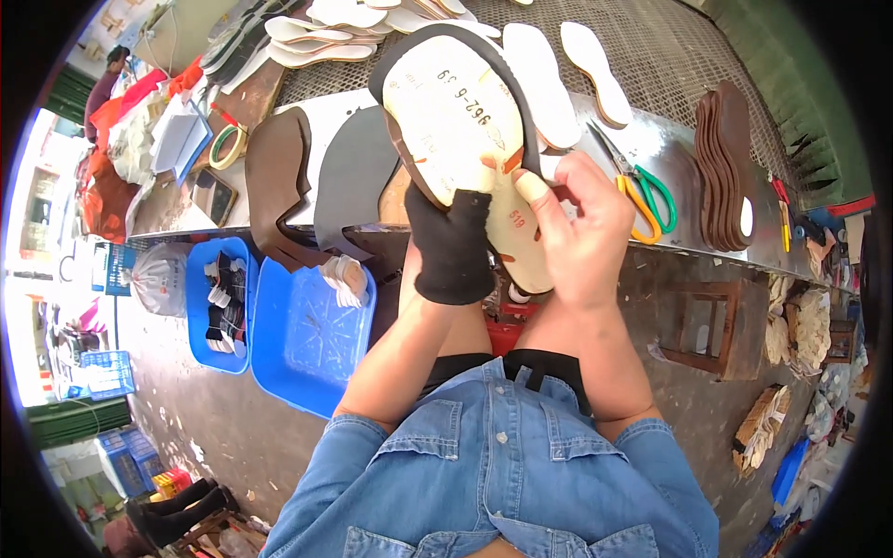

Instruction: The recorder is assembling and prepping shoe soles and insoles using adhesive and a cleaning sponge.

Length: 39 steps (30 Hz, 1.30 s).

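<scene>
Head view: cream-soled shoe (465,139) between hands

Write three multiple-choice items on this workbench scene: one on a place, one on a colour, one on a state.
1. Where do the scissors lie?
A. In the blue tray
B. On the metal bench, right of the hands
C. On the floor

2. What colour is the glove on the left hand?
A. Black
B. White
C. Red

3. How is the shoe sole in hand?
A. Lying flat on the bench
B. Held up by both hands
C. Hanging from a hook

Answers: 1 B, they rest beside the right hand; 2 A, a dark fingerless glove covers it; 3 B, both hands grip its lower end.
</scene>
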### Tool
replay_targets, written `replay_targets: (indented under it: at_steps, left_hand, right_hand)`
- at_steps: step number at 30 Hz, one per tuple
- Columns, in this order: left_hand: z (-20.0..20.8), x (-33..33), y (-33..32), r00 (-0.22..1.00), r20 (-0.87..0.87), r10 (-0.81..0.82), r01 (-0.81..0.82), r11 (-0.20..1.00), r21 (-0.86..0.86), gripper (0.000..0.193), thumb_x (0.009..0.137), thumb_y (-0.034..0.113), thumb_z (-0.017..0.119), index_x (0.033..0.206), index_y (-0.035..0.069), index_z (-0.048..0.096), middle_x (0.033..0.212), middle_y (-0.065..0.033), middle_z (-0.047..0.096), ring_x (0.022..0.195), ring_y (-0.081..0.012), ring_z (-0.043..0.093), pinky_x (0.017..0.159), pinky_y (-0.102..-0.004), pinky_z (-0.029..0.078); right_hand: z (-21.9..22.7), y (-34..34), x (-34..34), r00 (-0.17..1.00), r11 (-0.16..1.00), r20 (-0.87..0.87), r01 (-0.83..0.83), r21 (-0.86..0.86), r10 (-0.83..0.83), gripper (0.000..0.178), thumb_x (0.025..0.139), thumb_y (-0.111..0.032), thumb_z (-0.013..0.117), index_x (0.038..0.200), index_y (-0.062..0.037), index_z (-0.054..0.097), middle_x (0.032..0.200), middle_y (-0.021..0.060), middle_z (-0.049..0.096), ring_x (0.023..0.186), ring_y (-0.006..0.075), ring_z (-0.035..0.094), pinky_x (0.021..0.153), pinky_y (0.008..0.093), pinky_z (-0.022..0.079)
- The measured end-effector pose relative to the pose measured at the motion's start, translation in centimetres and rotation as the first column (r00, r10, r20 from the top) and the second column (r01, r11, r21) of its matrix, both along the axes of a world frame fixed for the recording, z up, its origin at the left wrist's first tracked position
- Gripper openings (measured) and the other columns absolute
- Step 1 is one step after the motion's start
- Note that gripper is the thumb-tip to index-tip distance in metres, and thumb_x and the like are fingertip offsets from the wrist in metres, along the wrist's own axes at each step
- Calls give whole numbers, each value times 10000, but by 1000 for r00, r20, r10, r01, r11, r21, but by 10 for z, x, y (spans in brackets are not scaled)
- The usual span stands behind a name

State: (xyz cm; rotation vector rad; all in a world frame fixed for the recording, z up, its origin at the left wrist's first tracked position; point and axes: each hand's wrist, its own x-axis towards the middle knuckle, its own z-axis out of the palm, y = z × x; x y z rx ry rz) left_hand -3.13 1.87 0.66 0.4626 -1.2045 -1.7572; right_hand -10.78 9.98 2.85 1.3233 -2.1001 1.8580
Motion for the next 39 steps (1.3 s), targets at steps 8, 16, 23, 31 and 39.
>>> replay_targets:
  at_steps: [8,16,23,31,39]
  left_hand:
    - [7,-5,-14,978,-209,-15,37,994,104,494,797,267,683,1149,-25,497,987,-103,619,833,-166,610,734,-290,506]
    - [3,8,-17,898,-194,-394,434,865,252,522,800,351,672,1149,0,506,957,-82,624,769,-143,629,652,-263,526]
    - [1,4,-20,953,-3,-302,297,936,191,410,881,324,579,1125,0,514,910,-69,617,717,-114,601,607,-245,497]
    - [-4,11,-26,849,524,69,256,813,-522,806,676,161,708,1339,1,280,929,-198,615,820,-318,632,730,-368,501]
    - [7,18,-28,783,596,179,331,692,-642,870,703,184,705,1389,-5,205,970,-248,605,862,-380,615,726,-396,491]
  right_hand:
    - [20,15,12,976,988,155,-156,19,151,126,816,-43,603,884,61,623,788,106,560,700,168,588,604,269,443]
    - [-14,8,-20,576,823,629,-532,-197,523,112,777,-13,658,879,34,656,739,34,638,626,72,596,544,200,471]
    - [-9,-1,0,785,935,511,-325,-140,350,156,816,-34,623,938,53,581,688,42,620,602,64,588,526,215,473]
    - [-21,0,-19,947,962,295,-189,199,125,202,761,-123,713,723,4,561,540,55,559,505,106,562,489,270,441]
    - [19,20,-50,703,973,-702,221,60,-117,218,630,-63,744,822,-14,654,900,80,555,830,252,523,701,324,439]
